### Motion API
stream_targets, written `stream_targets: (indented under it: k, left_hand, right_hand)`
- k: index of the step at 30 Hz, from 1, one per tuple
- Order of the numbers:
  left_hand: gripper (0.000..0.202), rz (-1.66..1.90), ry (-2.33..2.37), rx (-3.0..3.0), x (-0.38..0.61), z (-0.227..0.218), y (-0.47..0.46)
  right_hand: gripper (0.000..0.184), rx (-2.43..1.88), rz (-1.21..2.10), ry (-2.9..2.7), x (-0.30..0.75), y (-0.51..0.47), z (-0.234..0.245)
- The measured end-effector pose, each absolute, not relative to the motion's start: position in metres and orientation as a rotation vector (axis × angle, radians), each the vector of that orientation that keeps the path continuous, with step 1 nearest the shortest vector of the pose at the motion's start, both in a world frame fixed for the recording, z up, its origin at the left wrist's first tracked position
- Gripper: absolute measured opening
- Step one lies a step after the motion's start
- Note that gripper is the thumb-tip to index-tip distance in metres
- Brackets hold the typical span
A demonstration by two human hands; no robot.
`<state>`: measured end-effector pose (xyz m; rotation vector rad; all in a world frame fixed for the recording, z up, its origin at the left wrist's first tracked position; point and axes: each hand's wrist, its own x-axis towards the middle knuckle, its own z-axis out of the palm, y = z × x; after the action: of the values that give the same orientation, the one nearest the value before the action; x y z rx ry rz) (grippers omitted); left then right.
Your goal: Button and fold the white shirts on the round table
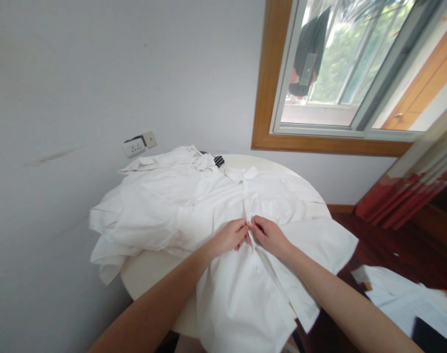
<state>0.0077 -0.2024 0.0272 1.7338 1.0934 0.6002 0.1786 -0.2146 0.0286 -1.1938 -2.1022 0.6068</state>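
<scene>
A white button-up shirt (231, 289) lies front up across a round table (150, 272), its collar toward the wall and its lower part hanging over the near edge. My left hand (233, 235) pinches the front placket about halfway down. Facing it, my right hand (269, 235) grips the other front edge, fingertips meeting those of the left. Above my hands the front looks closed; below them the two edges spread apart. Any button between the fingertips is too small to make out. More white shirts (146, 211) lie heaped to the left.
Striped black-and-white cloth (219, 161) pokes out by the collars. Behind the table are a wall socket (134, 146) and a wood-framed window (259, 113). A red and cream curtain (403, 186) hangs right. Papers (396, 294) and a dark flat object (431, 336) lie at lower right.
</scene>
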Motion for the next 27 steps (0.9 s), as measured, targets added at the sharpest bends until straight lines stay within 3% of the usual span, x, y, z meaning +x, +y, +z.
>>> stream_targets:
  k: [5,11,27]
  left_hand:
    - [0.031,0.614,1.128,1.825,0.006,0.026,-0.203]
    - [0.036,0.669,1.146,1.963,0.004,0.026,-0.202]
    - [0.012,0.728,1.367,2.289,0.001,0.029,-0.200]
  right_hand:
    - [0.029,-1.180,0.518,-2.172,0.178,-0.214,0.026]
    - [0.034,-1.234,0.659,-2.066,0.178,-0.208,0.019]
    - [0.023,-1.253,0.819,-2.135,0.199,-0.222,0.048]
